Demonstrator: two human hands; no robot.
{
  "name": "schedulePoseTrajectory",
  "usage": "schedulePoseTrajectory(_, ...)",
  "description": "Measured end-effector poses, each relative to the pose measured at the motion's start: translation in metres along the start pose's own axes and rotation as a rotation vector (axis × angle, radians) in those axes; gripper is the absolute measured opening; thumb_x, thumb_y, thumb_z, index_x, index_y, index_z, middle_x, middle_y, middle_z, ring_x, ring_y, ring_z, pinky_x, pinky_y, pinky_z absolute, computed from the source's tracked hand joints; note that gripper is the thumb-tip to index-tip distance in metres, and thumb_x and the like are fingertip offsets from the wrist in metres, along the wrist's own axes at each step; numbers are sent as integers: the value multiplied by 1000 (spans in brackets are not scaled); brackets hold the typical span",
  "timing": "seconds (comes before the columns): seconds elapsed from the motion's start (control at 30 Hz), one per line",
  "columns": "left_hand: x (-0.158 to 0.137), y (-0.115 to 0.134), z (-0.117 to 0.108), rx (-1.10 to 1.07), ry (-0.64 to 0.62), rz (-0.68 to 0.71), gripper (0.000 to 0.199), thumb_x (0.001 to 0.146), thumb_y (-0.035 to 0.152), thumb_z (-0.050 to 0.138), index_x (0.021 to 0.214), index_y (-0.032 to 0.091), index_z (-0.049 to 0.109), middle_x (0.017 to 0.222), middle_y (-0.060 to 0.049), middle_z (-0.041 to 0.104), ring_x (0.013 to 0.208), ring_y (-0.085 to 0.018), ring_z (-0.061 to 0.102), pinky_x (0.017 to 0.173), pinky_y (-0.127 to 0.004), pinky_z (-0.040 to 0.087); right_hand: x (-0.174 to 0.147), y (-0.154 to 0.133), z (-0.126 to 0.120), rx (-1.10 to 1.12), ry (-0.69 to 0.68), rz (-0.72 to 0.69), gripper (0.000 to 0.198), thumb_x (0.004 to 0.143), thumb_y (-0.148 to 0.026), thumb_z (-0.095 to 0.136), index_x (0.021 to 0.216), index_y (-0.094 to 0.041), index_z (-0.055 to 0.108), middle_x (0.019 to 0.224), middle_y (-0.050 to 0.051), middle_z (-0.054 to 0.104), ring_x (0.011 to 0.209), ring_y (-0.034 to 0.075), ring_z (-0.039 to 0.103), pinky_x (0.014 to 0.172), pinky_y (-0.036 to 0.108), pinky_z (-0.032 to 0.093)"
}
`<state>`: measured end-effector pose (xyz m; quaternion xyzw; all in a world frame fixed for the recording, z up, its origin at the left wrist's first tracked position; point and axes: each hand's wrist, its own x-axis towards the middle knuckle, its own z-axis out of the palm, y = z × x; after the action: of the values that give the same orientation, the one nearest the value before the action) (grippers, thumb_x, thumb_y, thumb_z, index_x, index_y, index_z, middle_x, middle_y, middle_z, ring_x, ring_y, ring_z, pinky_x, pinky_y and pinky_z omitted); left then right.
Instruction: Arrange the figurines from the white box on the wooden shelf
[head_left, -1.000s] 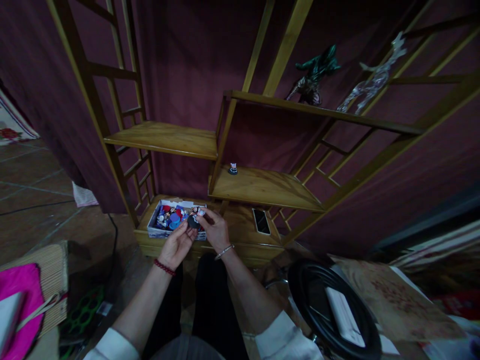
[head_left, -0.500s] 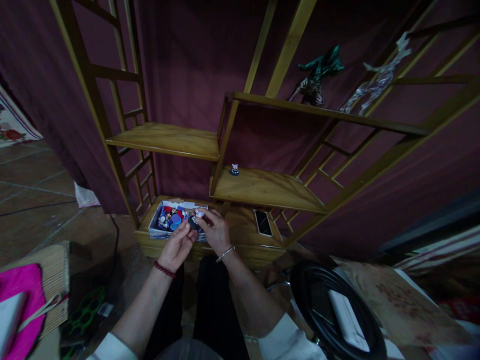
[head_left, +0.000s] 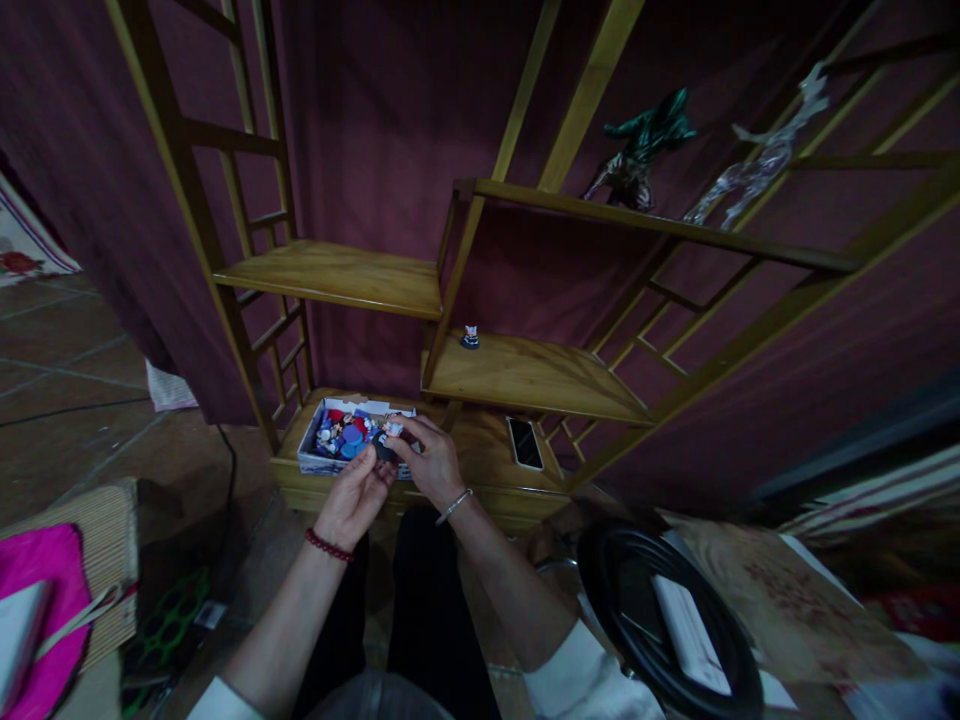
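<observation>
My left hand [head_left: 354,502] pinches the dark round base [head_left: 383,447] of a small toy figurine between thumb and fingers. My right hand [head_left: 430,462] grips the figurine's white and pink upper part [head_left: 394,428] from the other side. Whether base and figure are joined is too small to tell. Just behind my fingers, an open cardboard box [head_left: 315,466] holds a jumble of small colourful toy pieces [head_left: 351,436]. On the middle shelf stands a similar little figurine [head_left: 470,337], white and pink on a dark base.
A wooden shelf unit [head_left: 525,380] fills the front, with a phone [head_left: 525,443] lying on its lowest board. A green and bronze statue [head_left: 641,150] and a clear deer figure [head_left: 757,165] stand higher up. To my right is a round black stool [head_left: 600,590] bearing a white box.
Both hands keep their grip near the box, and the dark base has tilted slightly. The view has shifted a little.
</observation>
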<state>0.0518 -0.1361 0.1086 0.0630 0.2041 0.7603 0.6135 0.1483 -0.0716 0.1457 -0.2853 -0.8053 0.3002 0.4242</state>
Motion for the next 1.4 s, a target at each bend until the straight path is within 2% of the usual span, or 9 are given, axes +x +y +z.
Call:
schedulePoseTrajectory(0.23, -7, 0, 1, -53, 57, -35, 8, 76, 10, 54, 78, 12, 62, 78, -4, 62, 67, -10, 56, 64, -23, 47, 4, -4, -6, -49, -128, -18, 21, 75, -28, 58, 95, -23, 62, 95, 1, 61, 79, 12, 56, 74, 23, 44)
schedulePoseTrajectory(0.53, -8, 3, -4, -14, 37, -89, 7, 76, 10, 54, 78, 13, 61, 81, -5, 62, 78, -13, 58, 65, -23, 47, 11, 1, -12, -110, -263, -43, 28, 74, -26, 59, 102, -25, 59, 92, 1, 62, 77, 12, 56, 72, 24, 43)
schedulePoseTrajectory(0.77, -7, 4, -2, 5, -3, -96, 7, 75, 12, 56, 80, 14, 61, 87, -6, 62, 84, -16, 58, 66, -22, 47, 20, -8, -22, -162, -345, -58, 26, 76, -26, 57, 101, -23, 59, 91, 1, 62, 74, 12, 57, 69, 23, 43)
schedulePoseTrajectory(1.1, -8, 4, 7, -3, 5, -86, 9, 77, 13, 55, 82, 12, 61, 84, -7, 62, 80, -15, 58, 64, -22, 48, 20, -11, -24, -169, -307, -101, 25, 78, -31, 55, 100, -22, 61, 88, 2, 61, 77, 12, 56, 71, 23, 42)
schedulePoseTrajectory(1.4, -14, 3, 16, -33, 74, -106, 9, 79, 12, 51, 77, 10, 60, 80, -8, 60, 77, -15, 58, 63, -22, 49, 20, -13, -30, -207, -324, -167, 26, 78, -30, 54, 102, -22, 61, 96, 4, 62, 88, 14, 57, 79, 26, 42)
